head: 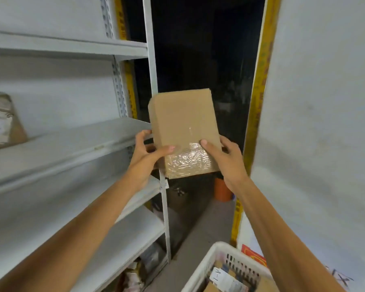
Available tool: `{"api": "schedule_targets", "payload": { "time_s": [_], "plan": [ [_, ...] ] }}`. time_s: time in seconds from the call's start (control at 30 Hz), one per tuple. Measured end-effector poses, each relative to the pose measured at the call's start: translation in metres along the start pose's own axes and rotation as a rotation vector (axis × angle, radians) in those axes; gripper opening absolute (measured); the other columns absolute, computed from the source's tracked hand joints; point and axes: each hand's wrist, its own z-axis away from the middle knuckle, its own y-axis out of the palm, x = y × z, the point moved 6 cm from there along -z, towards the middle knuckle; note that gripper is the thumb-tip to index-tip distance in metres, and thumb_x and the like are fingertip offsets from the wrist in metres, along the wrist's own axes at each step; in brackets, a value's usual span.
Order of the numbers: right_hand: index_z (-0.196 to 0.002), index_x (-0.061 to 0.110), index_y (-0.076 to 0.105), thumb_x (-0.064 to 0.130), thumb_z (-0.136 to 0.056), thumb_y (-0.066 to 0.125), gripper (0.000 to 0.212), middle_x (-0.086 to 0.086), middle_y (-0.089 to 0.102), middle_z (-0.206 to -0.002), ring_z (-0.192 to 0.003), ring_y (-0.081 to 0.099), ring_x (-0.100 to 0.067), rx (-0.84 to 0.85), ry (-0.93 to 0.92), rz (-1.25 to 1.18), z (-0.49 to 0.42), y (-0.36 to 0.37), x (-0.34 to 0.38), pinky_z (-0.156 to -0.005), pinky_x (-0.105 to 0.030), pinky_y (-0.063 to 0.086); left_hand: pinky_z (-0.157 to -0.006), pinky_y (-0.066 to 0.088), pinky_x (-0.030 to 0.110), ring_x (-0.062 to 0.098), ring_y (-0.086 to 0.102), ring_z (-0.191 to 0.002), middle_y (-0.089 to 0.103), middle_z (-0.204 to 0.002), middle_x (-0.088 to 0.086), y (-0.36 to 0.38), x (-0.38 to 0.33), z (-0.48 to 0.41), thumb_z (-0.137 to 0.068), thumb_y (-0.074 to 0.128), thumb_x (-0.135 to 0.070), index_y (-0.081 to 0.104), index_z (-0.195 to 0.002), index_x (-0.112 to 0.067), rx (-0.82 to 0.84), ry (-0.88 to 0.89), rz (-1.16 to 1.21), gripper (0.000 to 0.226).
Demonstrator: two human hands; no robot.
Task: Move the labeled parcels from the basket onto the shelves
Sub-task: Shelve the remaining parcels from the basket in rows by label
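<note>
I hold a flat brown cardboard parcel (183, 123) upright in the air, its lower part covered with clear tape. My left hand (148, 154) grips its left edge, thumb on the front. My right hand (226, 159) grips its right edge, thumb pressed on the tape. The parcel hangs just right of the white metal shelving (72, 144), level with its middle shelf. The white plastic basket (217, 256) stands at the bottom right and holds more parcels, one with a white label (221, 277).
Another parcel (2, 119) stands far left on the middle shelf. Bagged items (139, 270) lie under the lowest shelf. A dark aisle opens ahead with an orange bin (221, 190) on the floor. A white panel with a yellow-taped edge (257, 102) rises on the right.
</note>
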Motion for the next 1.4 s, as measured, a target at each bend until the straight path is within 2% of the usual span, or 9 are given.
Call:
{"api": "schedule_targets", "payload": {
  "time_s": [0.17,0.3,0.43,0.53,0.7,0.83,0.93,1.13,1.4],
  "plan": [
    [-0.133,0.022,0.053,0.037,-0.085,0.069,0.053,0.015,0.058,-0.113,-0.100,0.056,-0.001,-0.003,-0.095,0.171,-0.015,0.068,0.013,-0.079,-0.010,0.041,-0.087,0.055,0.046,0.028,0.063,-0.108,0.061,-0.122,0.012,-0.057,-0.026,0.006,-0.038,0.092,-0.040,0.030,-0.146,-0.025,-0.210,0.002,-0.061,0.125],
    [-0.142,0.032,0.024,0.064,-0.064,0.076,0.099,0.010,0.039,-0.123,-0.112,0.040,-0.008,0.114,-0.137,0.266,-0.007,0.136,0.029,-0.094,-0.031,0.043,-0.084,0.056,0.045,0.024,0.065,-0.105,0.065,-0.116,0.005,-0.100,-0.044,0.017,-0.046,0.086,-0.056,0.053,-0.127,-0.034,-0.279,0.065,-0.228,0.090],
    [-0.145,0.043,-0.009,0.083,-0.037,0.071,0.140,-0.008,0.019,-0.144,-0.134,0.024,-0.030,0.278,-0.037,0.393,0.008,0.191,0.033,-0.109,-0.055,0.032,-0.062,0.054,0.021,0.008,0.067,-0.092,0.071,-0.100,-0.015,-0.143,-0.062,0.029,-0.096,0.051,-0.036,0.058,-0.115,-0.038,-0.240,0.073,-0.180,0.020],
    [-0.146,0.039,-0.017,0.081,-0.040,0.073,0.146,-0.012,0.013,-0.149,-0.137,0.018,-0.036,0.346,-0.003,0.463,0.016,0.230,0.038,-0.110,-0.059,0.028,-0.064,0.054,0.018,0.001,0.067,-0.093,0.070,-0.102,-0.018,-0.174,-0.073,0.041,-0.101,0.043,-0.018,0.054,-0.119,-0.037,-0.227,0.120,-0.231,0.028],
    [-0.148,0.034,-0.001,0.075,-0.039,0.078,0.140,-0.014,0.031,-0.140,-0.130,0.033,-0.034,0.409,0.037,0.469,0.018,0.286,0.048,-0.105,-0.054,0.039,-0.091,0.053,0.037,0.016,0.063,-0.112,0.057,-0.136,0.002,-0.231,-0.081,0.058,-0.091,0.062,-0.028,0.052,-0.135,-0.022,-0.274,0.172,-0.274,0.045],
    [-0.132,0.046,0.027,0.072,-0.037,0.079,0.111,0.004,0.051,-0.126,-0.115,0.052,-0.020,0.414,0.029,0.208,0.022,0.318,0.049,-0.096,-0.046,0.049,-0.096,0.050,0.039,0.015,0.061,-0.112,0.057,-0.133,-0.002,-0.276,-0.097,0.069,-0.087,0.068,-0.029,0.037,-0.145,-0.032,-0.328,0.195,-0.304,0.066],
    [-0.125,0.043,0.041,0.060,-0.044,0.083,0.093,0.016,0.059,-0.118,-0.109,0.056,-0.010,0.431,0.001,0.058,0.027,0.337,0.059,-0.093,-0.038,0.051,-0.087,0.053,0.039,0.026,0.061,-0.110,0.064,-0.120,0.004,-0.304,-0.097,0.077,-0.090,0.055,-0.045,0.057,-0.124,-0.041,-0.273,0.110,-0.268,0.033],
    [-0.114,0.043,0.044,0.033,-0.070,0.082,0.058,0.020,0.060,-0.104,-0.097,0.057,-0.001,0.532,0.081,-0.108,0.051,0.376,0.058,-0.075,-0.021,0.047,-0.100,0.040,0.061,0.031,0.054,-0.125,0.056,-0.137,0.006,-0.333,-0.053,0.095,-0.062,0.062,-0.079,0.043,-0.141,-0.033,-0.055,-0.209,0.061,0.094],
    [-0.139,0.031,0.037,0.031,-0.078,0.075,0.071,0.006,0.061,-0.109,-0.097,0.060,-0.008,0.612,0.220,-0.170,0.076,0.408,0.029,-0.078,-0.035,0.054,-0.094,0.049,0.049,0.027,0.060,-0.117,0.062,-0.129,0.007,-0.359,-0.053,0.114,-0.059,0.075,-0.062,0.045,-0.139,-0.024,-0.070,-0.219,0.026,0.093]
  ]
}}
